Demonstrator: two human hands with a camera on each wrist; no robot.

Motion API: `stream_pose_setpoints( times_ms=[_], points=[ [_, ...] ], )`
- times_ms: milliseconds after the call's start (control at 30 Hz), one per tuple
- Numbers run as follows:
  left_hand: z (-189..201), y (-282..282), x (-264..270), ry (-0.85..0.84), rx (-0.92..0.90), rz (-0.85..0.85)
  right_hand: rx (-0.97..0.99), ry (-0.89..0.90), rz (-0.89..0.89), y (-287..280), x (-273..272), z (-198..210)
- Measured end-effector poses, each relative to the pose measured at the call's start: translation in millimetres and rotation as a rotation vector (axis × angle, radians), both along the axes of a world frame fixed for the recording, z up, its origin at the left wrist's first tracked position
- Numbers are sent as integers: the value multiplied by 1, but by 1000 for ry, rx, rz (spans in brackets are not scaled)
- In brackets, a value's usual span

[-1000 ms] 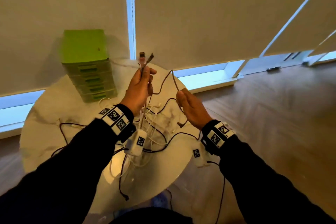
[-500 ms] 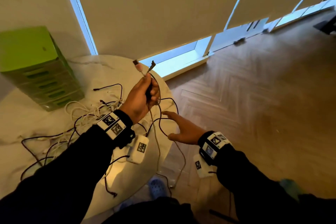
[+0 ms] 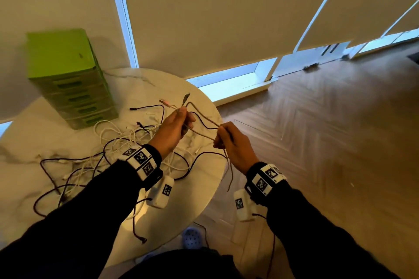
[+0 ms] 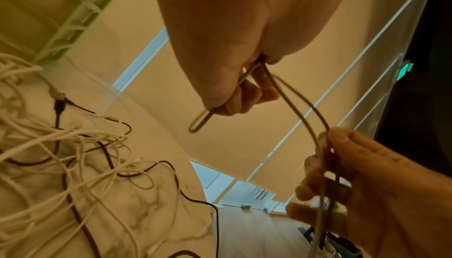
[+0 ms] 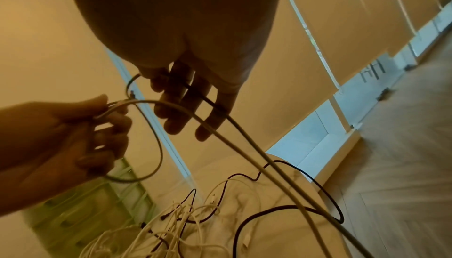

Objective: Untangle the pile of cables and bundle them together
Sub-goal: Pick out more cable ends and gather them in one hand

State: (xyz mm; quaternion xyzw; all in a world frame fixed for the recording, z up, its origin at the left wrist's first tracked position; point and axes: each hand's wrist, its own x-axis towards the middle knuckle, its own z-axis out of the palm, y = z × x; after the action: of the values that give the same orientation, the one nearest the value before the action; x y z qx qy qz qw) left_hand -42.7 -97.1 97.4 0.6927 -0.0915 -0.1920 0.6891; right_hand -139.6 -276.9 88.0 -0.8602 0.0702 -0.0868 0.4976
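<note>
The left hand (image 3: 172, 129) is gripping the grey cable (image 3: 201, 131) near its plugs above the worktop (image 3: 204, 188), and the right hand (image 3: 233, 145) fingers are pinching its doubled strands; folding it seems underway, the next loop needing slack.

Grey-beige cable (image 3: 201, 132) with a pink-tinted plug; pile of cables (image 3: 127, 142) mixing white and black strands; table (image 3: 27, 142) white marble with grey veining; drawer unit (image 3: 68, 79) lime green; wristbands (image 3: 140, 161) white with black square-code markers; sleeves (image 3: 74, 222) black; floor (image 3: 328, 142) brown herringbone wood.
</note>
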Motion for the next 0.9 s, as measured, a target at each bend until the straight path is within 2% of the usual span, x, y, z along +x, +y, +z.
stream_pose_setpoints(
  times_ms=[67,100,167,233,267,300,333,433,467,500,600,667,733,833,900],
  points=[
    [-2,9,2,-17,-1,41,61,116,-59,-12,4,-6],
    [-2,13,4,-21,-14,61,30,234,-66,-19,4,-9],
    [-2,20,9,-15,-63,94,-104,612,18,-32,3,-15],
    [-1,23,13,14,-150,89,-332,1025,184,-39,-3,-19],
    [1,24,14,37,-207,74,-454,1119,276,-41,-5,-22],
    [4,24,13,60,-264,60,-516,1097,347,-40,-5,-25],
    [7,24,11,74,-309,49,-497,997,392,-34,-1,-23],
    [21,22,0,120,-386,-34,-279,568,462,-1,20,-16],
    [25,22,-2,138,-419,-54,-229,490,488,14,27,-12],
    [30,23,-5,157,-468,-67,-146,464,537,28,32,-8],
    [46,35,-3,233,-613,-47,105,650,660,59,39,5],
    [56,53,2,288,-674,-2,172,701,716,65,38,11],
    [63,75,10,290,-702,56,208,626,716,61,42,12],
    [68,106,16,247,-710,156,249,511,617,52,55,12],
    [71,118,17,217,-696,244,58,397,565,51,66,10]
  ],
)
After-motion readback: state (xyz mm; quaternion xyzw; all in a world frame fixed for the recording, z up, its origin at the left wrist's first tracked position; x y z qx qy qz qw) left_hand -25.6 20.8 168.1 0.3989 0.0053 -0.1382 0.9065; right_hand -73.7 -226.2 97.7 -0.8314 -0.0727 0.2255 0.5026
